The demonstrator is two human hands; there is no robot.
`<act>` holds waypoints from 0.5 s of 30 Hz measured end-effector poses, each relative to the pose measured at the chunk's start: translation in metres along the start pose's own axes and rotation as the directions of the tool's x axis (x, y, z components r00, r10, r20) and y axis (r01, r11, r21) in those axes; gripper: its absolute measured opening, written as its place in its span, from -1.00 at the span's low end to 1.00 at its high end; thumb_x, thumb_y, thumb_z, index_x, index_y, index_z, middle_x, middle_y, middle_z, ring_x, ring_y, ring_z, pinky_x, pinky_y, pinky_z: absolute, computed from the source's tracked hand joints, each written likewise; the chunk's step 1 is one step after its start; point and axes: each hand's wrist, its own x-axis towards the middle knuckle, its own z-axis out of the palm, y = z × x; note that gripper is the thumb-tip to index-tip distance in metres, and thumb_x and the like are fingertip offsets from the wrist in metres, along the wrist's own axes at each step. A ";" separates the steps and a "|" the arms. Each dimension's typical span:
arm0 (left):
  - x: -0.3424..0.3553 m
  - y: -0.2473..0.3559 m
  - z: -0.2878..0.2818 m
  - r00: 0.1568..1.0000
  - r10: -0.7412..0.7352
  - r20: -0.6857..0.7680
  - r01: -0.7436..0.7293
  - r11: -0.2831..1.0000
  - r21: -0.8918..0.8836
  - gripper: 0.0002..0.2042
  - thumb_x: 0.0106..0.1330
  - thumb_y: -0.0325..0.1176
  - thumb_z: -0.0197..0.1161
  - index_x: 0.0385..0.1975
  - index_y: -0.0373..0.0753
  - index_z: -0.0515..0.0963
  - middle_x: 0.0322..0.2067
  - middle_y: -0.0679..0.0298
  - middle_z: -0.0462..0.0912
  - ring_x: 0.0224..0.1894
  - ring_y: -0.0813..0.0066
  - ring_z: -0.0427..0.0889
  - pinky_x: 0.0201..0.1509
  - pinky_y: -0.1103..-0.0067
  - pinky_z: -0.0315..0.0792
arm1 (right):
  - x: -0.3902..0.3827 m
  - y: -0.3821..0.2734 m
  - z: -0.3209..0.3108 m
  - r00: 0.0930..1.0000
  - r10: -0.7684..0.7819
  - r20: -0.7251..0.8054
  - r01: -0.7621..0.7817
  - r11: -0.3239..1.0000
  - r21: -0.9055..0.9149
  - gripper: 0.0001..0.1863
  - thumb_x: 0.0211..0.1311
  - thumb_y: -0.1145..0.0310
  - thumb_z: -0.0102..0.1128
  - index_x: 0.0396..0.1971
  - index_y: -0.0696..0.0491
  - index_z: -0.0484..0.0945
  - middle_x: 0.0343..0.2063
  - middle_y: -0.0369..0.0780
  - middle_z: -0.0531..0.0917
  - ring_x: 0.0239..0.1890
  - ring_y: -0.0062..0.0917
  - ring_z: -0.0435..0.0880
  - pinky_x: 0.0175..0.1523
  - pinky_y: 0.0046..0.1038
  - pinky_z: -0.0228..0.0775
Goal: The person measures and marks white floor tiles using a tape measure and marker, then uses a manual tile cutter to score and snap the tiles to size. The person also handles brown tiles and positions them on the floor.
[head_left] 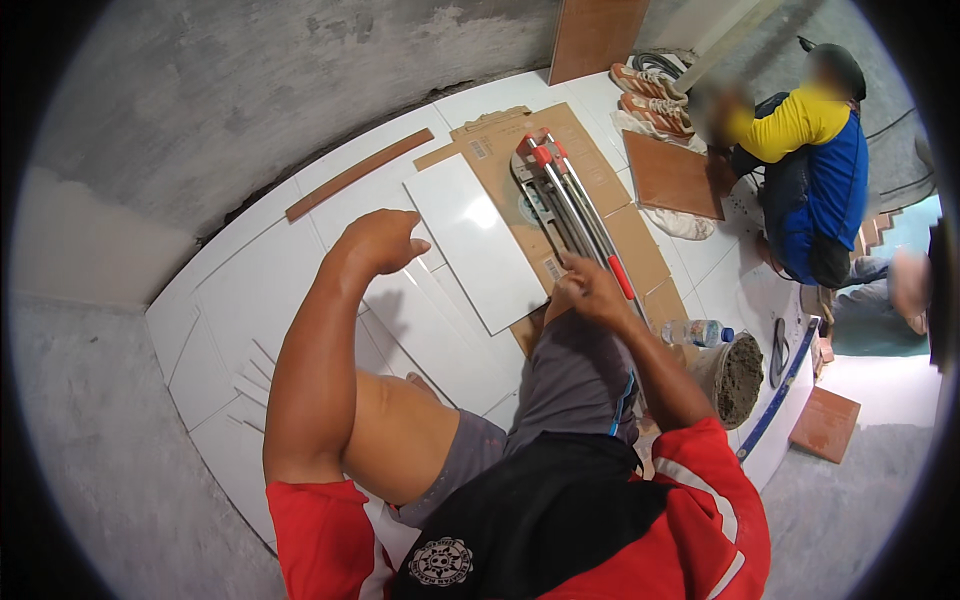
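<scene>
Here, the left hand (pixel 385 240) hangs above the floor (pixel 250 290) just left of the white tile (pixel 475 240), its thumb and fingers parted and loose. The right hand (pixel 592 290) curls near the lower end of the tile cutter (pixel 573 212), though whether it grasps anything I cannot tell. Between the left hand and the cutter, the tile lies partly over cardboard (pixel 590 135), while a bottle (pixel 690 332) lies beside a bucket (pixel 709 373) of mortar (pixel 741 380).

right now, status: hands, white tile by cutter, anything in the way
Left hand open, near white tile; right hand beside tile cutter, grip unclear. Tile overlapping cardboard. Bottle, mortar bucket right of cutter.
</scene>
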 end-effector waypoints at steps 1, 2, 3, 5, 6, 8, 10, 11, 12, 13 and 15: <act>-0.003 -0.003 -0.001 0.998 -0.046 0.037 0.046 0.999 -0.007 -0.49 0.39 -0.14 0.23 0.26 -0.27 0.45 0.12 -0.01 0.60 0.19 0.07 0.57 0.28 0.33 0.42 | -0.012 -0.017 0.015 0.998 0.025 0.058 -0.022 0.998 -0.053 -0.39 0.21 0.26 0.36 0.24 0.17 0.45 -0.06 0.06 0.66 -0.04 -0.22 0.68 0.08 -0.32 0.50; -0.006 -0.007 0.000 0.997 -0.069 0.019 0.070 0.998 -0.012 -0.49 0.39 -0.14 0.23 0.26 -0.27 0.45 0.13 -0.02 0.60 0.19 0.07 0.57 0.28 0.33 0.42 | -0.022 -0.034 0.029 0.993 0.049 0.112 -0.037 0.994 -0.106 -0.40 0.22 0.26 0.35 0.23 0.17 0.46 -0.05 0.09 0.64 0.00 -0.18 0.67 0.10 -0.31 0.49; -0.006 -0.010 0.003 0.997 -0.083 -0.001 0.083 0.996 -0.019 -0.49 0.39 -0.14 0.23 0.27 -0.27 0.45 0.14 -0.02 0.59 0.20 0.06 0.57 0.28 0.33 0.42 | -0.030 -0.032 0.046 0.992 -0.011 0.129 0.023 0.995 -0.092 -0.39 0.22 0.25 0.35 0.23 0.18 0.45 -0.05 0.10 0.64 0.01 -0.16 0.66 0.10 -0.29 0.48; 0.001 -0.023 0.010 0.997 -0.073 -0.013 0.073 0.997 -0.026 -0.47 0.38 -0.14 0.22 0.27 -0.29 0.44 0.16 -0.03 0.58 0.21 0.07 0.56 0.28 0.34 0.43 | -0.043 -0.021 0.079 0.981 -0.111 0.162 0.126 0.988 -0.086 -0.37 0.22 0.21 0.34 0.24 0.20 0.43 -0.05 0.12 0.64 0.03 -0.10 0.64 0.11 -0.25 0.48; 0.000 -0.026 0.012 0.996 -0.088 -0.018 0.088 0.995 -0.037 -0.47 0.38 -0.14 0.22 0.27 -0.30 0.43 0.16 -0.03 0.58 0.21 0.06 0.57 0.27 0.34 0.43 | -0.049 -0.022 0.095 0.970 -0.047 0.239 0.086 0.984 -0.156 -0.37 0.23 0.19 0.33 0.22 0.21 0.43 -0.06 0.12 0.64 0.03 -0.09 0.64 0.12 -0.22 0.47; 0.000 -0.026 0.014 0.994 -0.106 -0.030 0.104 0.993 -0.056 -0.46 0.38 -0.13 0.23 0.28 -0.30 0.42 0.16 -0.04 0.58 0.20 0.06 0.58 0.27 0.34 0.44 | -0.060 -0.023 0.119 0.927 0.098 0.362 0.019 0.952 -0.307 -0.36 0.24 0.14 0.31 0.20 0.24 0.42 -0.08 0.10 0.64 0.03 -0.05 0.63 0.15 -0.18 0.46; -0.005 -0.028 0.016 0.992 -0.119 -0.035 0.117 0.992 -0.050 -0.44 0.37 -0.11 0.23 0.29 -0.31 0.42 0.15 -0.04 0.58 0.17 0.05 0.60 0.24 0.35 0.46 | -0.063 -0.012 0.144 0.874 0.215 0.436 -0.052 0.933 -0.356 -0.42 0.22 0.09 0.30 0.08 0.22 0.47 -0.10 0.12 0.63 0.01 -0.02 0.61 0.15 -0.15 0.45; -0.007 -0.025 0.015 0.993 -0.116 -0.036 0.114 0.992 -0.047 -0.43 0.37 -0.10 0.24 0.29 -0.31 0.42 0.15 -0.04 0.59 0.16 0.06 0.60 0.23 0.35 0.47 | -0.065 -0.003 0.153 0.841 0.277 0.465 -0.089 0.918 -0.386 -0.44 0.21 0.07 0.30 0.03 0.21 0.50 -0.12 0.13 0.63 0.00 -0.01 0.61 0.15 -0.14 0.45; -0.014 -0.031 0.016 0.990 -0.138 -0.035 0.136 0.990 -0.045 -0.43 0.36 -0.10 0.24 0.29 -0.31 0.42 0.15 -0.04 0.59 0.15 0.06 0.61 0.22 0.35 0.48 | -0.071 0.004 0.168 0.849 0.262 0.459 -0.058 0.909 -0.412 -0.47 0.21 0.08 0.30 -0.01 0.20 0.50 -0.12 0.14 0.63 0.00 -0.01 0.61 0.14 -0.14 0.45; -0.017 -0.033 0.017 0.990 -0.140 -0.035 0.138 0.989 -0.054 -0.42 0.35 -0.09 0.25 0.28 -0.31 0.42 0.14 -0.04 0.59 0.15 0.07 0.61 0.21 0.36 0.49 | -0.079 0.010 0.176 0.861 0.254 0.440 -0.038 0.896 -0.443 -0.50 0.20 0.10 0.30 -0.05 0.19 0.50 -0.12 0.14 0.63 -0.01 -0.01 0.62 0.14 -0.14 0.46; -0.021 -0.035 0.020 0.990 -0.140 -0.030 0.138 0.988 -0.070 -0.41 0.34 -0.09 0.26 0.28 -0.32 0.42 0.14 -0.05 0.59 0.13 0.08 0.62 0.18 0.37 0.51 | -0.085 0.020 0.184 0.880 0.226 0.418 -0.009 0.888 -0.461 -0.53 0.17 0.13 0.31 -0.08 0.19 0.51 -0.14 0.14 0.63 -0.02 0.00 0.62 0.12 -0.13 0.47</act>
